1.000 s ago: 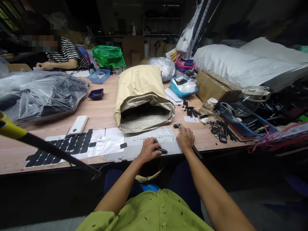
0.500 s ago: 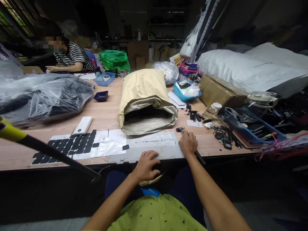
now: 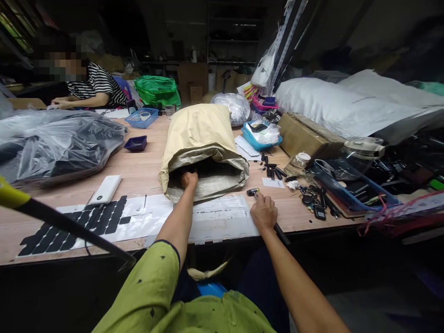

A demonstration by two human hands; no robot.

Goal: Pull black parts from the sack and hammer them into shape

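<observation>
My left hand point(image 3: 189, 178) reaches into the mouth of a large beige woven sack point(image 3: 199, 127) lying on the table; its fingers are lost in the dark opening, so I cannot see whether they hold anything. The sack's folded-back rim gapes toward me. My right hand point(image 3: 264, 212) rests at the table's front edge, closed round a small hammer point(image 3: 253, 191) with a dark handle, its head poking out beyond my fingers. Between my arms lies a flat grey-white board point(image 3: 222, 226). Small black parts point(image 3: 272, 169) are scattered to the right of the sack.
At left are a sheet of black stickers point(image 3: 74, 226), a white power bank point(image 3: 106, 188), a purple tray point(image 3: 135, 143) and a bulky plastic bag point(image 3: 58, 148). A yellow-black pole point(image 3: 65, 222) crosses the lower left. Keys point(image 3: 312, 196), a jar point(image 3: 297, 164) and a carton point(image 3: 308, 134) stand right. Another person sits far left.
My left hand has moved from the table's front edge forward into the sack's opening. My right hand keeps its hold on the hammer. The view has shifted slightly.
</observation>
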